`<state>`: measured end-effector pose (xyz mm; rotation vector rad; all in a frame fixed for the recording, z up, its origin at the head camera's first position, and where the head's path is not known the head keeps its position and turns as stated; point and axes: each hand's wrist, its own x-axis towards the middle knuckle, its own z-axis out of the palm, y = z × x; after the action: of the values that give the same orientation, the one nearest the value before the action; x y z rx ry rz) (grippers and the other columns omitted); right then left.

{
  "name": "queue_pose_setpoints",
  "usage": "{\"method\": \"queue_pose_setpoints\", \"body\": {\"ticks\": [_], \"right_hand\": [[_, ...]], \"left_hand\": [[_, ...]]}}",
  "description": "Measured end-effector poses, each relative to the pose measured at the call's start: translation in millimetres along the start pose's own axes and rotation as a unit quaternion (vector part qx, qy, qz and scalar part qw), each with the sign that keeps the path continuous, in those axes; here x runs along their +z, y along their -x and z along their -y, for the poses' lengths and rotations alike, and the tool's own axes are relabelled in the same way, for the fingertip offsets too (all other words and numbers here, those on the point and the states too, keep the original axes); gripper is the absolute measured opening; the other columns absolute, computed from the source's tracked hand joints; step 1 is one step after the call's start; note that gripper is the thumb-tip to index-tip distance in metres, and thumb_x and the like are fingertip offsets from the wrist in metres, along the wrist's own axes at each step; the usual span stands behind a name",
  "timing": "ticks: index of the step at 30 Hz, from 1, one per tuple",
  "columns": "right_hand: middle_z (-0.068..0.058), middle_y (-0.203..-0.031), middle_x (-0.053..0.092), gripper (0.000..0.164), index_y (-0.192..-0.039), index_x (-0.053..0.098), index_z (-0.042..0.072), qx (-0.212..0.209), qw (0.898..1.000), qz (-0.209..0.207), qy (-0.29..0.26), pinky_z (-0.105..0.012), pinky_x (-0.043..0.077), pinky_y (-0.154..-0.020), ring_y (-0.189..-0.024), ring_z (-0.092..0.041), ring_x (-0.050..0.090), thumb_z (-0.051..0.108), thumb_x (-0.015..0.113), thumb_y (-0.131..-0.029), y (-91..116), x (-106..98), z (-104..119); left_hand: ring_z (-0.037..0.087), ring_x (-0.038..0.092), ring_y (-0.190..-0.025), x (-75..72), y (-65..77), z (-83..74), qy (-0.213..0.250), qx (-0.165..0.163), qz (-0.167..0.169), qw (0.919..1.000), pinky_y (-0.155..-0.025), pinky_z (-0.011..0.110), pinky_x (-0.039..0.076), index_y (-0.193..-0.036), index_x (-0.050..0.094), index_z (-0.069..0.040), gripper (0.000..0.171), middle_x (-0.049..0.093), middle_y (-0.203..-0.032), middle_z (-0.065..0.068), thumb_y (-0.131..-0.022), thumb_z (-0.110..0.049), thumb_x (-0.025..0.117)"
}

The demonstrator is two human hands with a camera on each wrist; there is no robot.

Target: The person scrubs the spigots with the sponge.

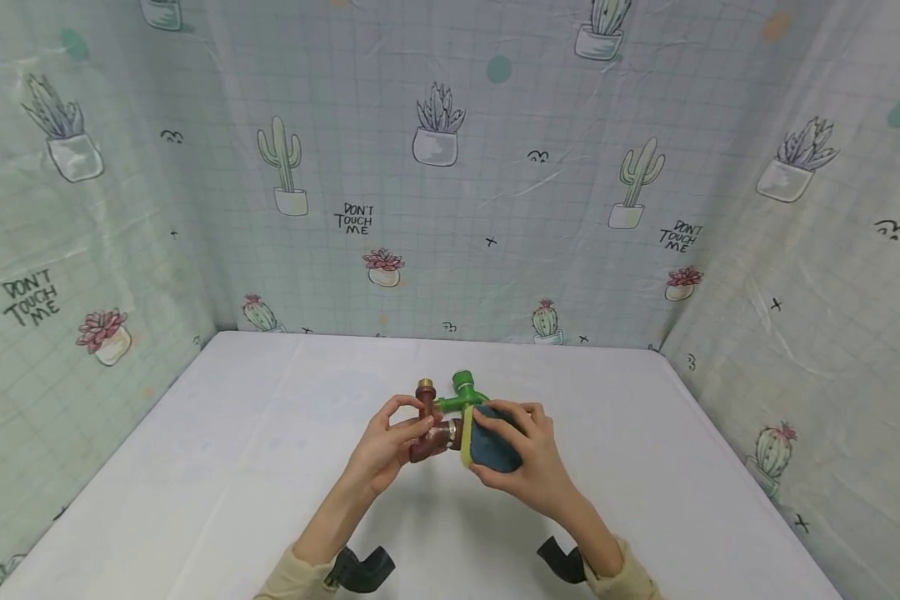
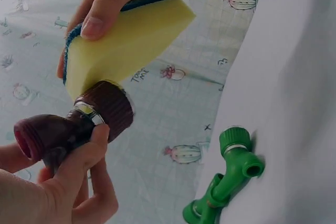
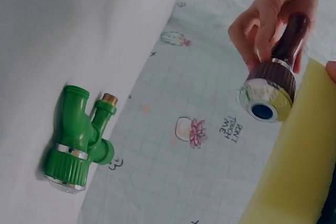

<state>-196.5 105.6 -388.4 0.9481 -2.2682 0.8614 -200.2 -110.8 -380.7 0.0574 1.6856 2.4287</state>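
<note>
My left hand grips a dark brown pipe fitting with a side branch, a metal ring and a ribbed collar; the branch points up and ends in brass thread. A yellow sponge with a dark blue scouring face is held in my right hand, thumb and fingers on its blue side. In the left wrist view the sponge's yellow face meets the ribbed collar. Seen from the right wrist, the collar's end shows a shiny rim around a dark round hole.
Behind the hands a similar green pipe fitting lies on the white table. A cloth with printed cacti walls the table at the back and both sides. Black straps sit at the wrists.
</note>
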Motion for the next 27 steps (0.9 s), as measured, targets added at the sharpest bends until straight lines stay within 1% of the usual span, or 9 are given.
{"method": "queue_pose_setpoints", "body": {"ticks": [4,7,9,12,15,17,22,25,27], "right_hand": [[-0.004,-0.126,0.047,0.06,-0.123,0.054,0.023,0.001,1.0,-0.016,-0.018,-0.04,0.038,-0.076,-0.105,-0.016,0.032,0.029,0.077,-0.067,1.3,-1.1,0.8],[-0.004,-0.127,0.046,0.06,-0.123,0.053,0.023,-0.01,0.999,-0.028,-0.024,-0.038,0.039,-0.076,-0.106,-0.017,0.031,0.031,0.076,-0.068,1.4,-1.2,1.2],[-0.004,-0.127,0.046,0.057,-0.122,0.054,0.022,-0.028,0.999,-0.038,-0.014,-0.038,0.04,-0.076,-0.106,-0.018,0.031,0.038,0.073,-0.071,0.8,-1.0,0.5],[-0.006,-0.125,0.048,0.052,-0.12,0.056,0.021,-0.066,0.996,-0.058,0.009,-0.04,0.035,-0.078,-0.105,-0.02,0.032,0.047,0.065,-0.075,-1.3,-0.5,-1.7],[-0.008,-0.123,0.049,0.051,-0.118,0.057,0.019,-0.093,0.993,-0.069,0.032,-0.043,0.029,-0.078,-0.103,-0.023,0.033,0.05,0.059,-0.078,-3.6,-0.8,-3.1],[-0.008,-0.121,0.05,0.051,-0.118,0.057,0.018,-0.096,0.992,-0.068,0.046,-0.043,0.028,-0.077,-0.101,-0.024,0.034,0.049,0.06,-0.078,-5.9,-2.1,-3.0],[-0.007,-0.117,0.054,0.05,-0.114,0.061,0.018,-0.06,0.994,-0.036,0.086,-0.038,0.031,-0.071,-0.094,-0.023,0.039,0.038,0.073,-0.07,-16.4,-7.8,1.1],[-0.005,-0.114,0.056,0.05,-0.113,0.063,0.02,-0.01,0.995,-0.002,0.1,-0.035,0.031,-0.068,-0.09,-0.02,0.04,0.033,0.076,-0.066,-23.8,-10.2,3.5],[-0.004,-0.114,0.056,0.049,-0.113,0.063,0.021,0.022,0.994,0.015,0.103,-0.034,0.032,-0.068,-0.09,-0.019,0.04,0.033,0.075,-0.066,-27.3,-10.5,4.0]], "left_hand": [[0.015,0.063,-0.083,1.1,-1.8,1.9,0.031,0.001,-0.031,0.999,-0.079,0.039,0.053,-0.113,0.046,-0.002,0.028,0.052,-0.11,0.012,-0.086,0.0,0.053],[0.016,0.062,-0.085,2.4,-2.5,3.1,0.038,-0.008,-0.034,0.9987,-0.08,0.041,0.052,-0.112,0.05,0.004,0.027,0.047,-0.116,0.017,-0.086,-0.002,0.054],[0.017,0.063,-0.086,3.1,-2.1,3.8,0.018,-0.016,-0.018,0.9995,-0.081,0.041,0.052,-0.11,0.053,0.005,0.027,0.048,-0.116,0.018,-0.085,-0.004,0.057],[0.02,0.065,-0.083,3.6,-0.3,4.8,-0.033,-0.017,0.018,0.9991,-0.08,0.041,0.052,-0.11,0.054,0.005,0.031,0.056,-0.107,0.016,-0.083,-0.008,0.061],[0.02,0.067,-0.08,4.8,3.1,5.6,-0.085,0.0,0.05,0.9951,-0.076,0.041,0.054,-0.113,0.052,0.008,0.037,0.061,-0.099,0.014,-0.082,-0.009,0.063],[0.019,0.067,-0.076,6.4,5.4,5.6,-0.123,0.021,0.059,0.9905,-0.072,0.039,0.055,-0.112,0.052,0.01,0.038,0.062,-0.096,0.014,-0.081,-0.008,0.064],[0.016,0.063,-0.071,12.9,10.8,4.3,-0.213,0.079,0.054,0.9724,-0.061,0.029,0.055,-0.102,0.059,0.01,0.029,0.059,-0.093,0.022,-0.077,-0.003,0.066],[0.017,0.063,-0.068,16.5,12.9,4.3,-0.241,0.094,0.056,0.9644,-0.06,0.026,0.053,-0.098,0.062,0.009,0.025,0.06,-0.09,0.023,-0.075,-0.001,0.067],[0.019,0.064,-0.068,18.2,13.6,5.3,-0.245,0.093,0.06,0.9632,-0.061,0.026,0.054,-0.097,0.062,0.009,0.025,0.06,-0.09,0.024,-0.075,0.0,0.067]]}}
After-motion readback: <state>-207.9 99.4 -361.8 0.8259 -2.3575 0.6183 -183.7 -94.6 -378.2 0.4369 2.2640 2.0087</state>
